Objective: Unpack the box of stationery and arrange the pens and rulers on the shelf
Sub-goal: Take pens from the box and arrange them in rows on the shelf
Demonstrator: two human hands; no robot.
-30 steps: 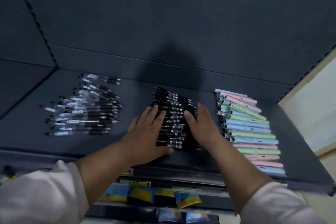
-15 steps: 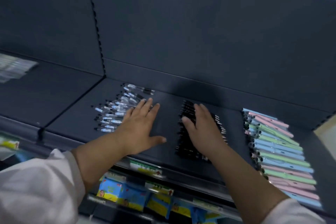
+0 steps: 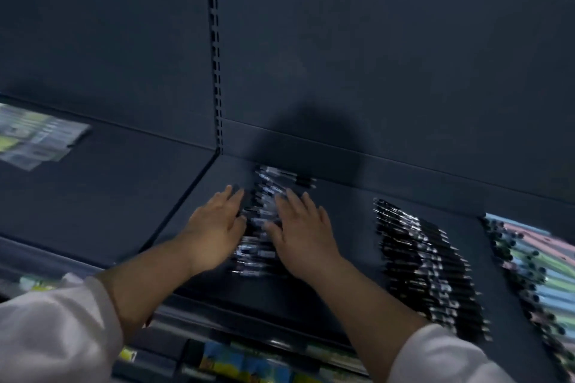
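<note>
A pile of clear-barrelled pens (image 3: pixel 264 218) lies on the dark shelf (image 3: pixel 342 227). My left hand (image 3: pixel 214 227) lies flat against the pile's left side, and my right hand (image 3: pixel 301 233) lies flat against its right side, both with straight fingers. To the right is a row of black pens (image 3: pixel 423 261). Pastel pens (image 3: pixel 535 267) in pink, green and blue lie at the far right. The picture is blurred by motion.
A slotted upright (image 3: pixel 216 71) divides the shelf back. On the neighbouring shelf at left lie clear flat packets (image 3: pixel 37 137). Below the shelf edge hang colourful packets (image 3: pixel 236 364). My white sleeves (image 3: pixel 53 336) fill the lower corners.
Both hands have left the black pens and moved left to the clear pen pile, now bracketing it. The view has swung left as well.
</note>
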